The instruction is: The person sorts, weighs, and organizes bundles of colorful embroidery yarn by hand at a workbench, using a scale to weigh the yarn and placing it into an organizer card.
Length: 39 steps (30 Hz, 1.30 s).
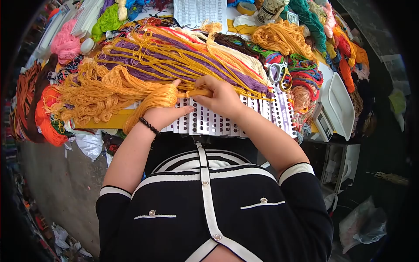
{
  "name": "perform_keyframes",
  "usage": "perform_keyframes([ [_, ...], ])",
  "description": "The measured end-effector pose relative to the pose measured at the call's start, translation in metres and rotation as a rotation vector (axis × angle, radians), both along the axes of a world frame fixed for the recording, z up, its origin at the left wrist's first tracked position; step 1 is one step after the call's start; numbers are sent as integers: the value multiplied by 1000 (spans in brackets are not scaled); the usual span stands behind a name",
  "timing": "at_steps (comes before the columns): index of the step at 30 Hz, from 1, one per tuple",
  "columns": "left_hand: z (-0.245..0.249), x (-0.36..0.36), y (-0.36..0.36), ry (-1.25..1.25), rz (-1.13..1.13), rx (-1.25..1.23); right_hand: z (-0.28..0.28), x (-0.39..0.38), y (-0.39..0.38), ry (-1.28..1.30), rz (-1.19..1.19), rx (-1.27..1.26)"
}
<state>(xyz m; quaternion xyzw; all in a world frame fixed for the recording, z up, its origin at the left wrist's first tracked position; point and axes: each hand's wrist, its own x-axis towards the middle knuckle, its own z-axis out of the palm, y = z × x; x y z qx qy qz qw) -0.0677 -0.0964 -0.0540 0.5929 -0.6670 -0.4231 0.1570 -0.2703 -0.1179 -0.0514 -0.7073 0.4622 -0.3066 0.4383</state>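
Observation:
A thick skein of light-orange thread spreads from the left of the table to my hands. Its loops pass over my left hand, which holds them with the thumb stretched out to the right; most of its fingers are hidden under the thread. My right hand is closed on a narrow gathered strand of the same orange thread, just right of my left hand. Below both hands lies a row of white cards with punched holes. Purple, mustard and red threads run from the cards' right end across the table.
Scissors lie on the threads at the right. Beyond them stands a scale with a white tray. A printed sheet is at the back, near a patterned mug. Colourful thread bundles crowd both sides.

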Motion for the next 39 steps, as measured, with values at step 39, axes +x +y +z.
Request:
perform_keyframes([
  [39,72,53,99,1091,302,-162,72,111,79,-428,252,360],
])
